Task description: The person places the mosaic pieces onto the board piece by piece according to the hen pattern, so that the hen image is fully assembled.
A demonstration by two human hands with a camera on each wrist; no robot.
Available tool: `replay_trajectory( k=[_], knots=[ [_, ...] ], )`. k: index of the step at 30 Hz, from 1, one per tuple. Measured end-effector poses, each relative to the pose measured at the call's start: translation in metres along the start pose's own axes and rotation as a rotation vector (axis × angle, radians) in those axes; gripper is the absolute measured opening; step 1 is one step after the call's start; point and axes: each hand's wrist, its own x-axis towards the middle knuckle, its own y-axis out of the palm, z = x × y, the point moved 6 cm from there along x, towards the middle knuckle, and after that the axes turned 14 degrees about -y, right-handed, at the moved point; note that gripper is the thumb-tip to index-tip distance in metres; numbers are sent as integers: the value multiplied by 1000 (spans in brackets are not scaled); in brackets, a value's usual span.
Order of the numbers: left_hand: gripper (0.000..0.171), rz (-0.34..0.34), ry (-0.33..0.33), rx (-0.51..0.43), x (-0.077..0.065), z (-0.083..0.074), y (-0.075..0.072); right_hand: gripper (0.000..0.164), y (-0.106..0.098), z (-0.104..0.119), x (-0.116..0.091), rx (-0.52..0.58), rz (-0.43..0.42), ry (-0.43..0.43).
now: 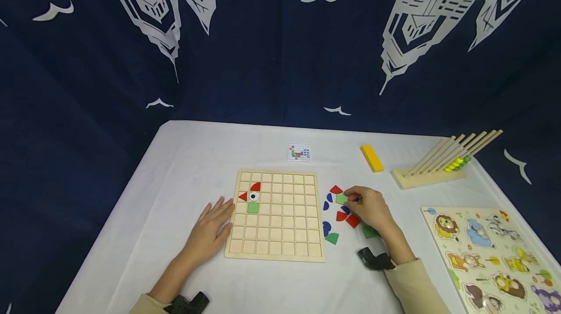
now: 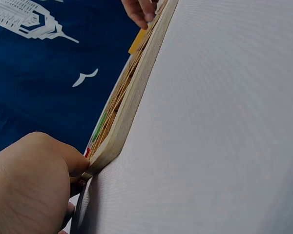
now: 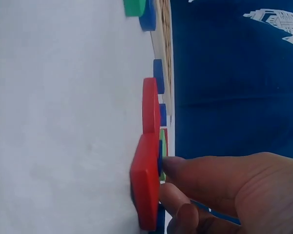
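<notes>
A wooden grid board (image 1: 285,259) lies on the white table. Set into its upper left are a red quarter-circle (image 1: 255,187), a red triangle (image 1: 243,197), a white eye tile (image 1: 253,196) and a green square (image 1: 253,208). My left hand (image 1: 211,229) rests at the board's left edge, fingers extended. Right of the board, my right hand (image 1: 370,207) is bent over loose pieces, thumb and fingertips at another green square (image 1: 341,199); whether they pinch it cannot be told. Close by lie a red square (image 1: 352,221) and, in the right wrist view, a blue piece (image 3: 160,158).
A small picture card (image 1: 300,152) lies beyond the board. Further right are a yellow block (image 1: 372,158), a wooden peg stand (image 1: 427,177) with beads and an animal puzzle board (image 1: 486,255). Green pieces (image 1: 331,238) and blue pieces (image 1: 327,228) lie near the board's right edge.
</notes>
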Motion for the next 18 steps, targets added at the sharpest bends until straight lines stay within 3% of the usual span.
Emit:
replay_trajectory(
  k=[9,18],
  knots=[
    [46,-2,-2,7,0,0,0,23,5,-4,2,29,-12,-10],
    [45,3,-8,3,0,-1,0,24,4,0,1,5,-34,-77]
  ],
)
